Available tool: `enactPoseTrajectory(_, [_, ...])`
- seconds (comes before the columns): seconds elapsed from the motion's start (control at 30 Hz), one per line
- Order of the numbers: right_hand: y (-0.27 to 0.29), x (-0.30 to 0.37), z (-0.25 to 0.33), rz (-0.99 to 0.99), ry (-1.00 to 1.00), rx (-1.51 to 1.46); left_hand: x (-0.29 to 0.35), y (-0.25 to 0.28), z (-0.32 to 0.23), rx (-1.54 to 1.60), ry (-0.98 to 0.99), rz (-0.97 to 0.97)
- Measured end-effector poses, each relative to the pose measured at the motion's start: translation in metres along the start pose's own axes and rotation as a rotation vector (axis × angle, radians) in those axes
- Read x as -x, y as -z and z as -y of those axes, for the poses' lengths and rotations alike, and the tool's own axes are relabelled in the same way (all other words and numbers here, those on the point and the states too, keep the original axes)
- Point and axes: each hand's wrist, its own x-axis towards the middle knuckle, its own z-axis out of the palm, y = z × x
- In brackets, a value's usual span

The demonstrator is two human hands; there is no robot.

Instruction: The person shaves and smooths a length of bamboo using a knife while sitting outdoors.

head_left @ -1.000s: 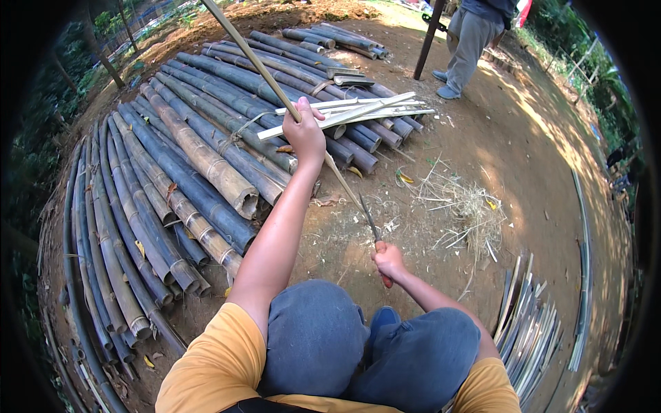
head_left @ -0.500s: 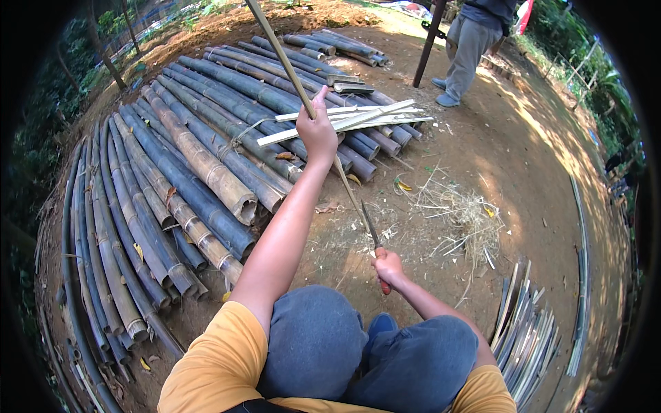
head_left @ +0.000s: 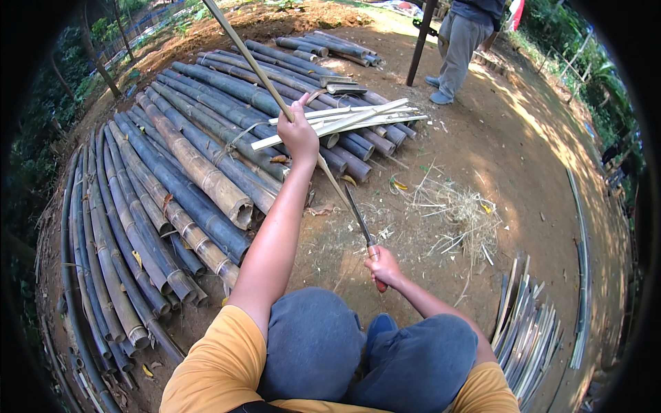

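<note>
My left hand (head_left: 301,138) is closed around a long, thin bamboo strip (head_left: 251,62), which slants from the upper left down toward the ground in front of my knees. In my right hand (head_left: 385,268) is a knife (head_left: 358,217) with a reddish-brown handle and a long, narrow dark blade pointing up and away. The blade lies just right of the strip's lower end; whether they touch I cannot tell. Pale split bamboo slats (head_left: 334,124) rest across the pole ends beyond my left hand.
A wide row of bamboo poles (head_left: 182,155) covers the ground on the left. Shavings (head_left: 461,217) lie on the dirt ahead to the right. A bundle of thin strips (head_left: 530,334) sits at lower right. Another person (head_left: 461,48) stands far ahead beside a dark post (head_left: 421,45).
My left hand has shifted left, and the strip's upper end has swung left with it. The right hand with the knife has stayed nearly in place. The view has shifted slightly.
</note>
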Motion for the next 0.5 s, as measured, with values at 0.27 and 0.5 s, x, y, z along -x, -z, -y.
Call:
enactPoseTrajectory(0.27, [0.001, -0.004, 0.003, -0.023, -0.013, 0.057, -0.002, 0.005, -0.001, 0.162, 0.073, -0.037])
enactPoseTrajectory(0.5, [0.002, 0.001, 0.006, -0.121, 0.111, 0.167, 0.007, 0.005, -0.007, 0.203, 0.098, 0.001])
